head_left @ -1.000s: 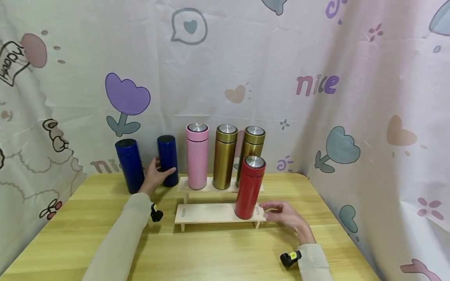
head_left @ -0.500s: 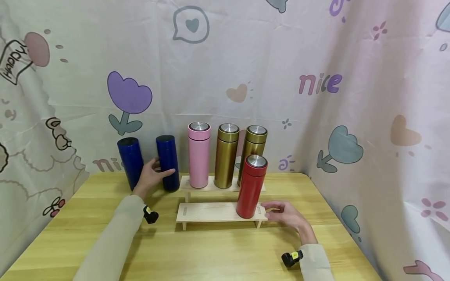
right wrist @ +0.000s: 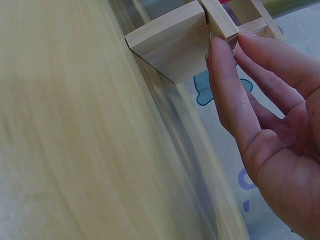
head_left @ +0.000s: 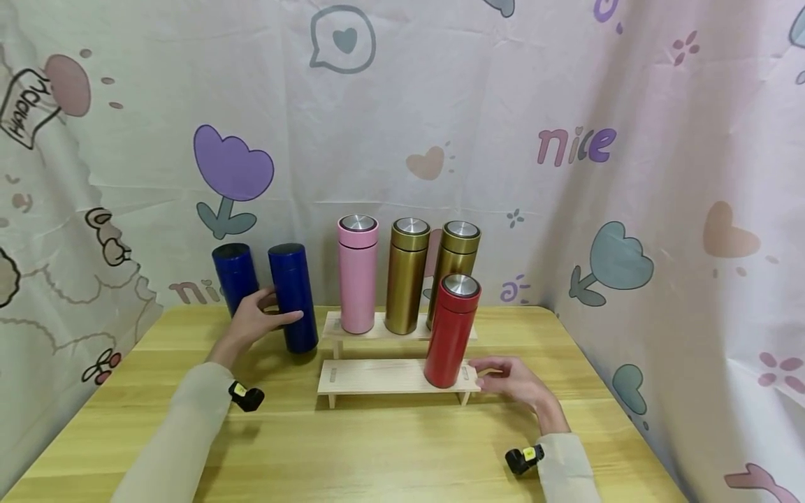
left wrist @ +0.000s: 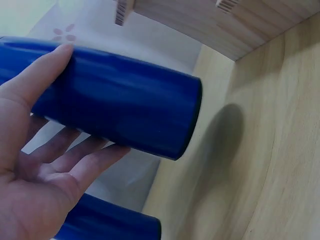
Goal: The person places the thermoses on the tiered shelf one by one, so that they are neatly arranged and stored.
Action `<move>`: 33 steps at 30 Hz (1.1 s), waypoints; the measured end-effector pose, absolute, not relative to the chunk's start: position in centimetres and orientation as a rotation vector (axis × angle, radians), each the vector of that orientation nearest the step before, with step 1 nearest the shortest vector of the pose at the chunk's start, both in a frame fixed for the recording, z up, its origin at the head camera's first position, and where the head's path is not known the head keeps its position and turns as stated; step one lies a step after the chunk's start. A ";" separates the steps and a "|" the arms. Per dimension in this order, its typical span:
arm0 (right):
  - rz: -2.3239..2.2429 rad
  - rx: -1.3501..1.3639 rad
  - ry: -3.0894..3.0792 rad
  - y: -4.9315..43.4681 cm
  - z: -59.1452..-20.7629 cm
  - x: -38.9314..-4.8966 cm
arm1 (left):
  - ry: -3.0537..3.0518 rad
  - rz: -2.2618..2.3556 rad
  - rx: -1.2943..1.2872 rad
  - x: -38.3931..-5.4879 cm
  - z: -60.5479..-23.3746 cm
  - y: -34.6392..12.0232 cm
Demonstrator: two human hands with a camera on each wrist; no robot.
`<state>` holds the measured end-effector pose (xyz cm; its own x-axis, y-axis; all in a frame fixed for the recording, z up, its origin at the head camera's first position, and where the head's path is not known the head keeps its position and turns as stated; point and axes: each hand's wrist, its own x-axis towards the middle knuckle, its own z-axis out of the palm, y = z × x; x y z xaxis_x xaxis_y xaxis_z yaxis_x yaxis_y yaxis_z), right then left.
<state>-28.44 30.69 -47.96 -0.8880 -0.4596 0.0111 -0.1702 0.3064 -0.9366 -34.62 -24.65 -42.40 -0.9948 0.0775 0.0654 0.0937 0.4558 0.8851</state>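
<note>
My left hand grips a dark blue thermos with the thumb on one side and the fingers on the other. In the left wrist view its base hangs clear of the tabletop, with a shadow beneath. A second blue thermos stands behind that hand, partly covered by it. My right hand pinches the right end of the lower board of a two-step wooden stand. On that board a red thermos stands near the right end. The upper board carries a pink thermos and two gold thermoses.
The light wooden table runs back to a patterned curtain that also closes off both sides. A small black camera sits at the left wrist and another camera at the right.
My left hand has drawn the blue thermos toward me and slightly left, lifting it from the table. My right hand stays on the stand's end. The head view has shifted a little.
</note>
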 end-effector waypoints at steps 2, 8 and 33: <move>-1.612 -0.571 2.318 30.7 -47.9 -28.4 | -2.680 -1.606 -0.189 -34.1 -42.2 -24.8; -1.607 -0.559 2.323 30.6 -47.9 -28.4 | -2.674 -1.599 -0.277 -32.9 -41.7 -24.9; -1.620 -0.576 2.310 30.8 -48.0 -28.5 | -2.656 -1.624 -0.424 -29.3 -40.1 -24.7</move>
